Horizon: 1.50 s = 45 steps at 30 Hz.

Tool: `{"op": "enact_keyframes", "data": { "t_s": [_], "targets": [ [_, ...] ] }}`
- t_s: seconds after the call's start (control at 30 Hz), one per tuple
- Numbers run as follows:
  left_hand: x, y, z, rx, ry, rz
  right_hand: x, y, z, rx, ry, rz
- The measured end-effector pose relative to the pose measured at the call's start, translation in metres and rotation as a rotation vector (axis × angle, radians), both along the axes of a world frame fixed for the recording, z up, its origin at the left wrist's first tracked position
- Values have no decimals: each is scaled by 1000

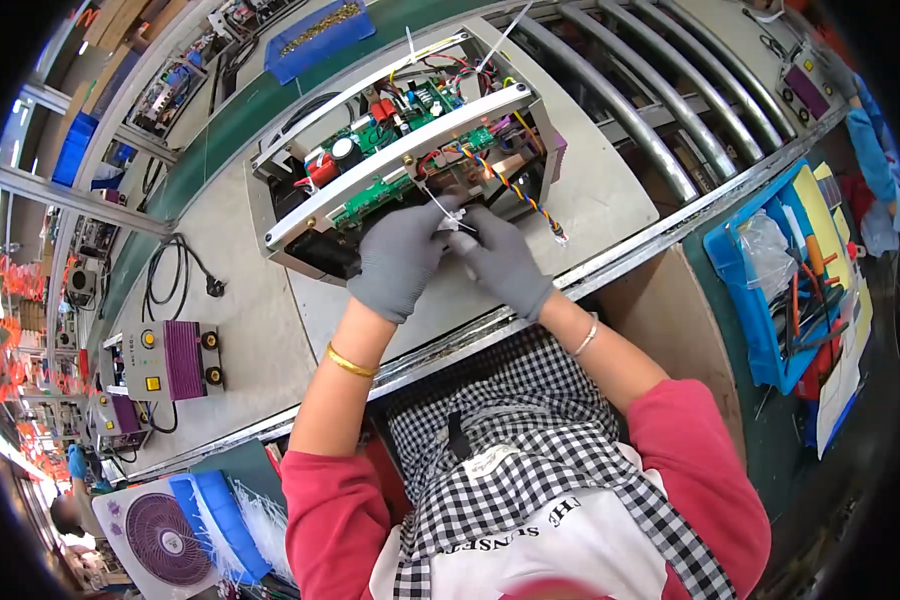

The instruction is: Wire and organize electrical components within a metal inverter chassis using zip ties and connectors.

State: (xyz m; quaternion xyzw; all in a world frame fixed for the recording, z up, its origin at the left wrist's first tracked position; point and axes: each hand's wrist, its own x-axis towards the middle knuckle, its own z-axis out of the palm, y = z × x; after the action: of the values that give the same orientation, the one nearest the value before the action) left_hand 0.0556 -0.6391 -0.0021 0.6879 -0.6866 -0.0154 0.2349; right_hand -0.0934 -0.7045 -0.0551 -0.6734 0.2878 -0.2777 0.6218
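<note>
At upper centre, a white strip (453,218) is pinched between narrowed fingertips of the left hand (400,257) and right hand (508,264), against an open circuit-filled chassis (395,163).

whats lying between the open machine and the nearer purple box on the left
In the head view, a black cord with its plug lies on the grey bench between the open machine and the purple box.

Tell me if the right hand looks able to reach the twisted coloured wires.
Probably yes: the twisted coloured wires hang out of the machine close to the right hand, with nothing visible between, though it seems busy with a white tie.
</note>
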Motion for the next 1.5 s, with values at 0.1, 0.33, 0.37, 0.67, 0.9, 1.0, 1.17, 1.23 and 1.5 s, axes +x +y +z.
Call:
{"op": "enact_keyframes", "data": {
  "t_s": [0.1, 0.33, 0.37, 0.67, 0.9, 1.0, 1.17, 1.23, 1.5],
  "targets": [
    [-9, 1, 4, -2, 91, 5, -17, -2, 12, 66, -160, -26],
    [-35, -7, -1, 19, -82, 109, -33, -11, 22, -132, -298, -118],
    [-38, -9, -2, 31, -65, 124, -36, -12, 26, -70, -252, -155],
    [-37, 4, 14, 21, 382, 127, -64, -43, 10, 249, -451, -342],
    [-46, 13, 30, 202, 756, 158, -49, -38, 11, 176, -343, -119],
    [-46, 8, 23, 215, 736, 65, -36, -37, 21, 122, -215, -200],
    [-47, 0, 17, 103, 498, 166, -27, -38, 28, 62, -119, -243],
    [-51, -6, 15, 61, 331, 233, -25, -37, 38, -91, 33, -288],
    [-64, -49, 3, 52, 24, 399, -15, -57, 22, -642, 230, -308]
  ]
}}
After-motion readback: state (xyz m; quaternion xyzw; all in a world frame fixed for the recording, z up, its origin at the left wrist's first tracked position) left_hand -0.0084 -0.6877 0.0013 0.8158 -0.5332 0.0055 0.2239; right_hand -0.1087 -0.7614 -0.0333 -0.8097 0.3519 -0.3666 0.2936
